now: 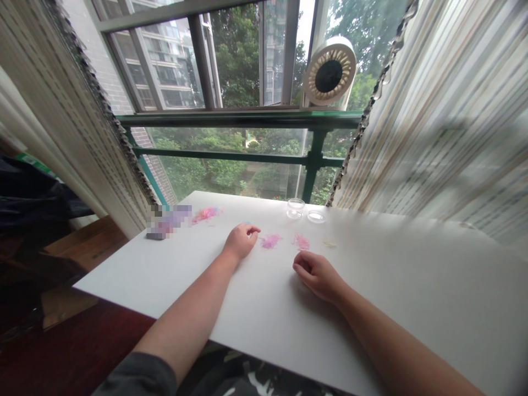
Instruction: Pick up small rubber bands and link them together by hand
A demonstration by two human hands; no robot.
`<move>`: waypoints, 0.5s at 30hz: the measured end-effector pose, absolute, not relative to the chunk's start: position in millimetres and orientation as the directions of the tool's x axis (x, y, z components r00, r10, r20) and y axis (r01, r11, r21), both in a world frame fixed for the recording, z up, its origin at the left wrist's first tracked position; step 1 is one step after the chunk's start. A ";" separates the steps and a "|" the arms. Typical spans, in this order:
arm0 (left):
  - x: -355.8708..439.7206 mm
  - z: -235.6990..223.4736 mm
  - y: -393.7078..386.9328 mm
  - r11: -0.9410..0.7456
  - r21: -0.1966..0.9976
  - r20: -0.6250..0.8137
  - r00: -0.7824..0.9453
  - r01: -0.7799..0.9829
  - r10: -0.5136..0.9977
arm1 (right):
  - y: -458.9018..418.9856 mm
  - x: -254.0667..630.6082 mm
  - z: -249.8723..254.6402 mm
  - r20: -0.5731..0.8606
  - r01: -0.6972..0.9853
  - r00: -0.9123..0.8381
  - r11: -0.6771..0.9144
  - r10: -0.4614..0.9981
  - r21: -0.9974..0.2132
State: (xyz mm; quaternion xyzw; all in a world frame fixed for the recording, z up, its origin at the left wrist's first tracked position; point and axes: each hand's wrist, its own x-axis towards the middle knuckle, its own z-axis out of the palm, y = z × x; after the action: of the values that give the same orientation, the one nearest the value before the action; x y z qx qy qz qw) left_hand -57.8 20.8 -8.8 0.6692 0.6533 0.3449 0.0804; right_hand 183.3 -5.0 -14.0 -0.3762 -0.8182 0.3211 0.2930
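Observation:
My left hand (241, 241) is above the white table, thumb and fingers pinched together. Anything between its fingertips is too small to make out. Just right of those fingertips lies a small heap of thin pink-violet bits (271, 241). My right hand (317, 274) rests on the tabletop with curled fingers, and what they may hold is hidden. Beyond its knuckles is a second heap of thin pink bits (301, 241). A few pale yellow bits (329, 243) lie farther right. Behind my left hand, a bit of light blue (247, 223) peeks out, mostly covered.
A larger mixed-colour heap (206, 214) lies at the table's back left, beside a blurred-out purple item (169, 221). A clear round container (296, 208) and a clear shallow dish or lid (316, 217) stand at the back. Behind are a green railing (247, 119), a round fan (330, 71) and curtains.

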 end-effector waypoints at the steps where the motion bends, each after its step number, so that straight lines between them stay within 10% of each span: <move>1: -58.2 -8.7 20.5 -0.126 0.554 0.353 -0.096 0.823 0.931 | -5.0 183.3 -14.5 0.239 0.425 -0.545 0.510 0.804 -0.748; 15: -51.6 -7.6 13.7 -0.079 0.520 0.270 -0.075 0.851 0.960 | -5.2 183.4 -13.3 0.233 0.426 -0.545 0.505 0.806 -0.751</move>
State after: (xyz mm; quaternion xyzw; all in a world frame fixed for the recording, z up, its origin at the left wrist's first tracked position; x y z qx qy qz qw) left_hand -51.6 13.7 -7.6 0.6735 0.6720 0.2933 0.0933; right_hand 183.4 -5.2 -13.3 -0.3770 -0.8166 0.3247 0.2926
